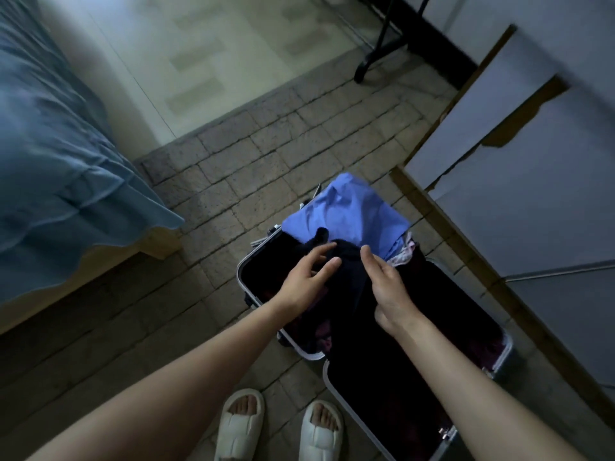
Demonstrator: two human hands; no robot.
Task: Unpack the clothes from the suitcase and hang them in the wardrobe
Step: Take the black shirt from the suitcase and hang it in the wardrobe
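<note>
i stand over the suitcase (248,277), which lies open on the floor (266,154) with its silver rim showing along the left edge. both my bare forearms reach forward and down into it from the bottom of the view. my left hand (307,274) hovers over the left part of the case, palm down, fingers spread and nearly straight, the fingertips just touching a dark garment (346,261) heaped in the middle. my right hand (387,287) is turned thumb-side up just beside it, fingers loosely extended and together, reaching toward the same dark cloth; i cannot tell whether the thumb is pinching any fabric, since the cloth is too dark to read. the two hands are near each other but apart. a blue shirt (349,211) lies over the far end of the suitcase, partly draped past its rim, with a bit of pale pink cloth (404,256) peeking out at its right edge. my feet in white slippers (239,424) stand on the floor at the near left corner of the case. a bed (50,161) with blue bedding is on the left, and white wardrobe (532,194) panels run along the right.
</note>
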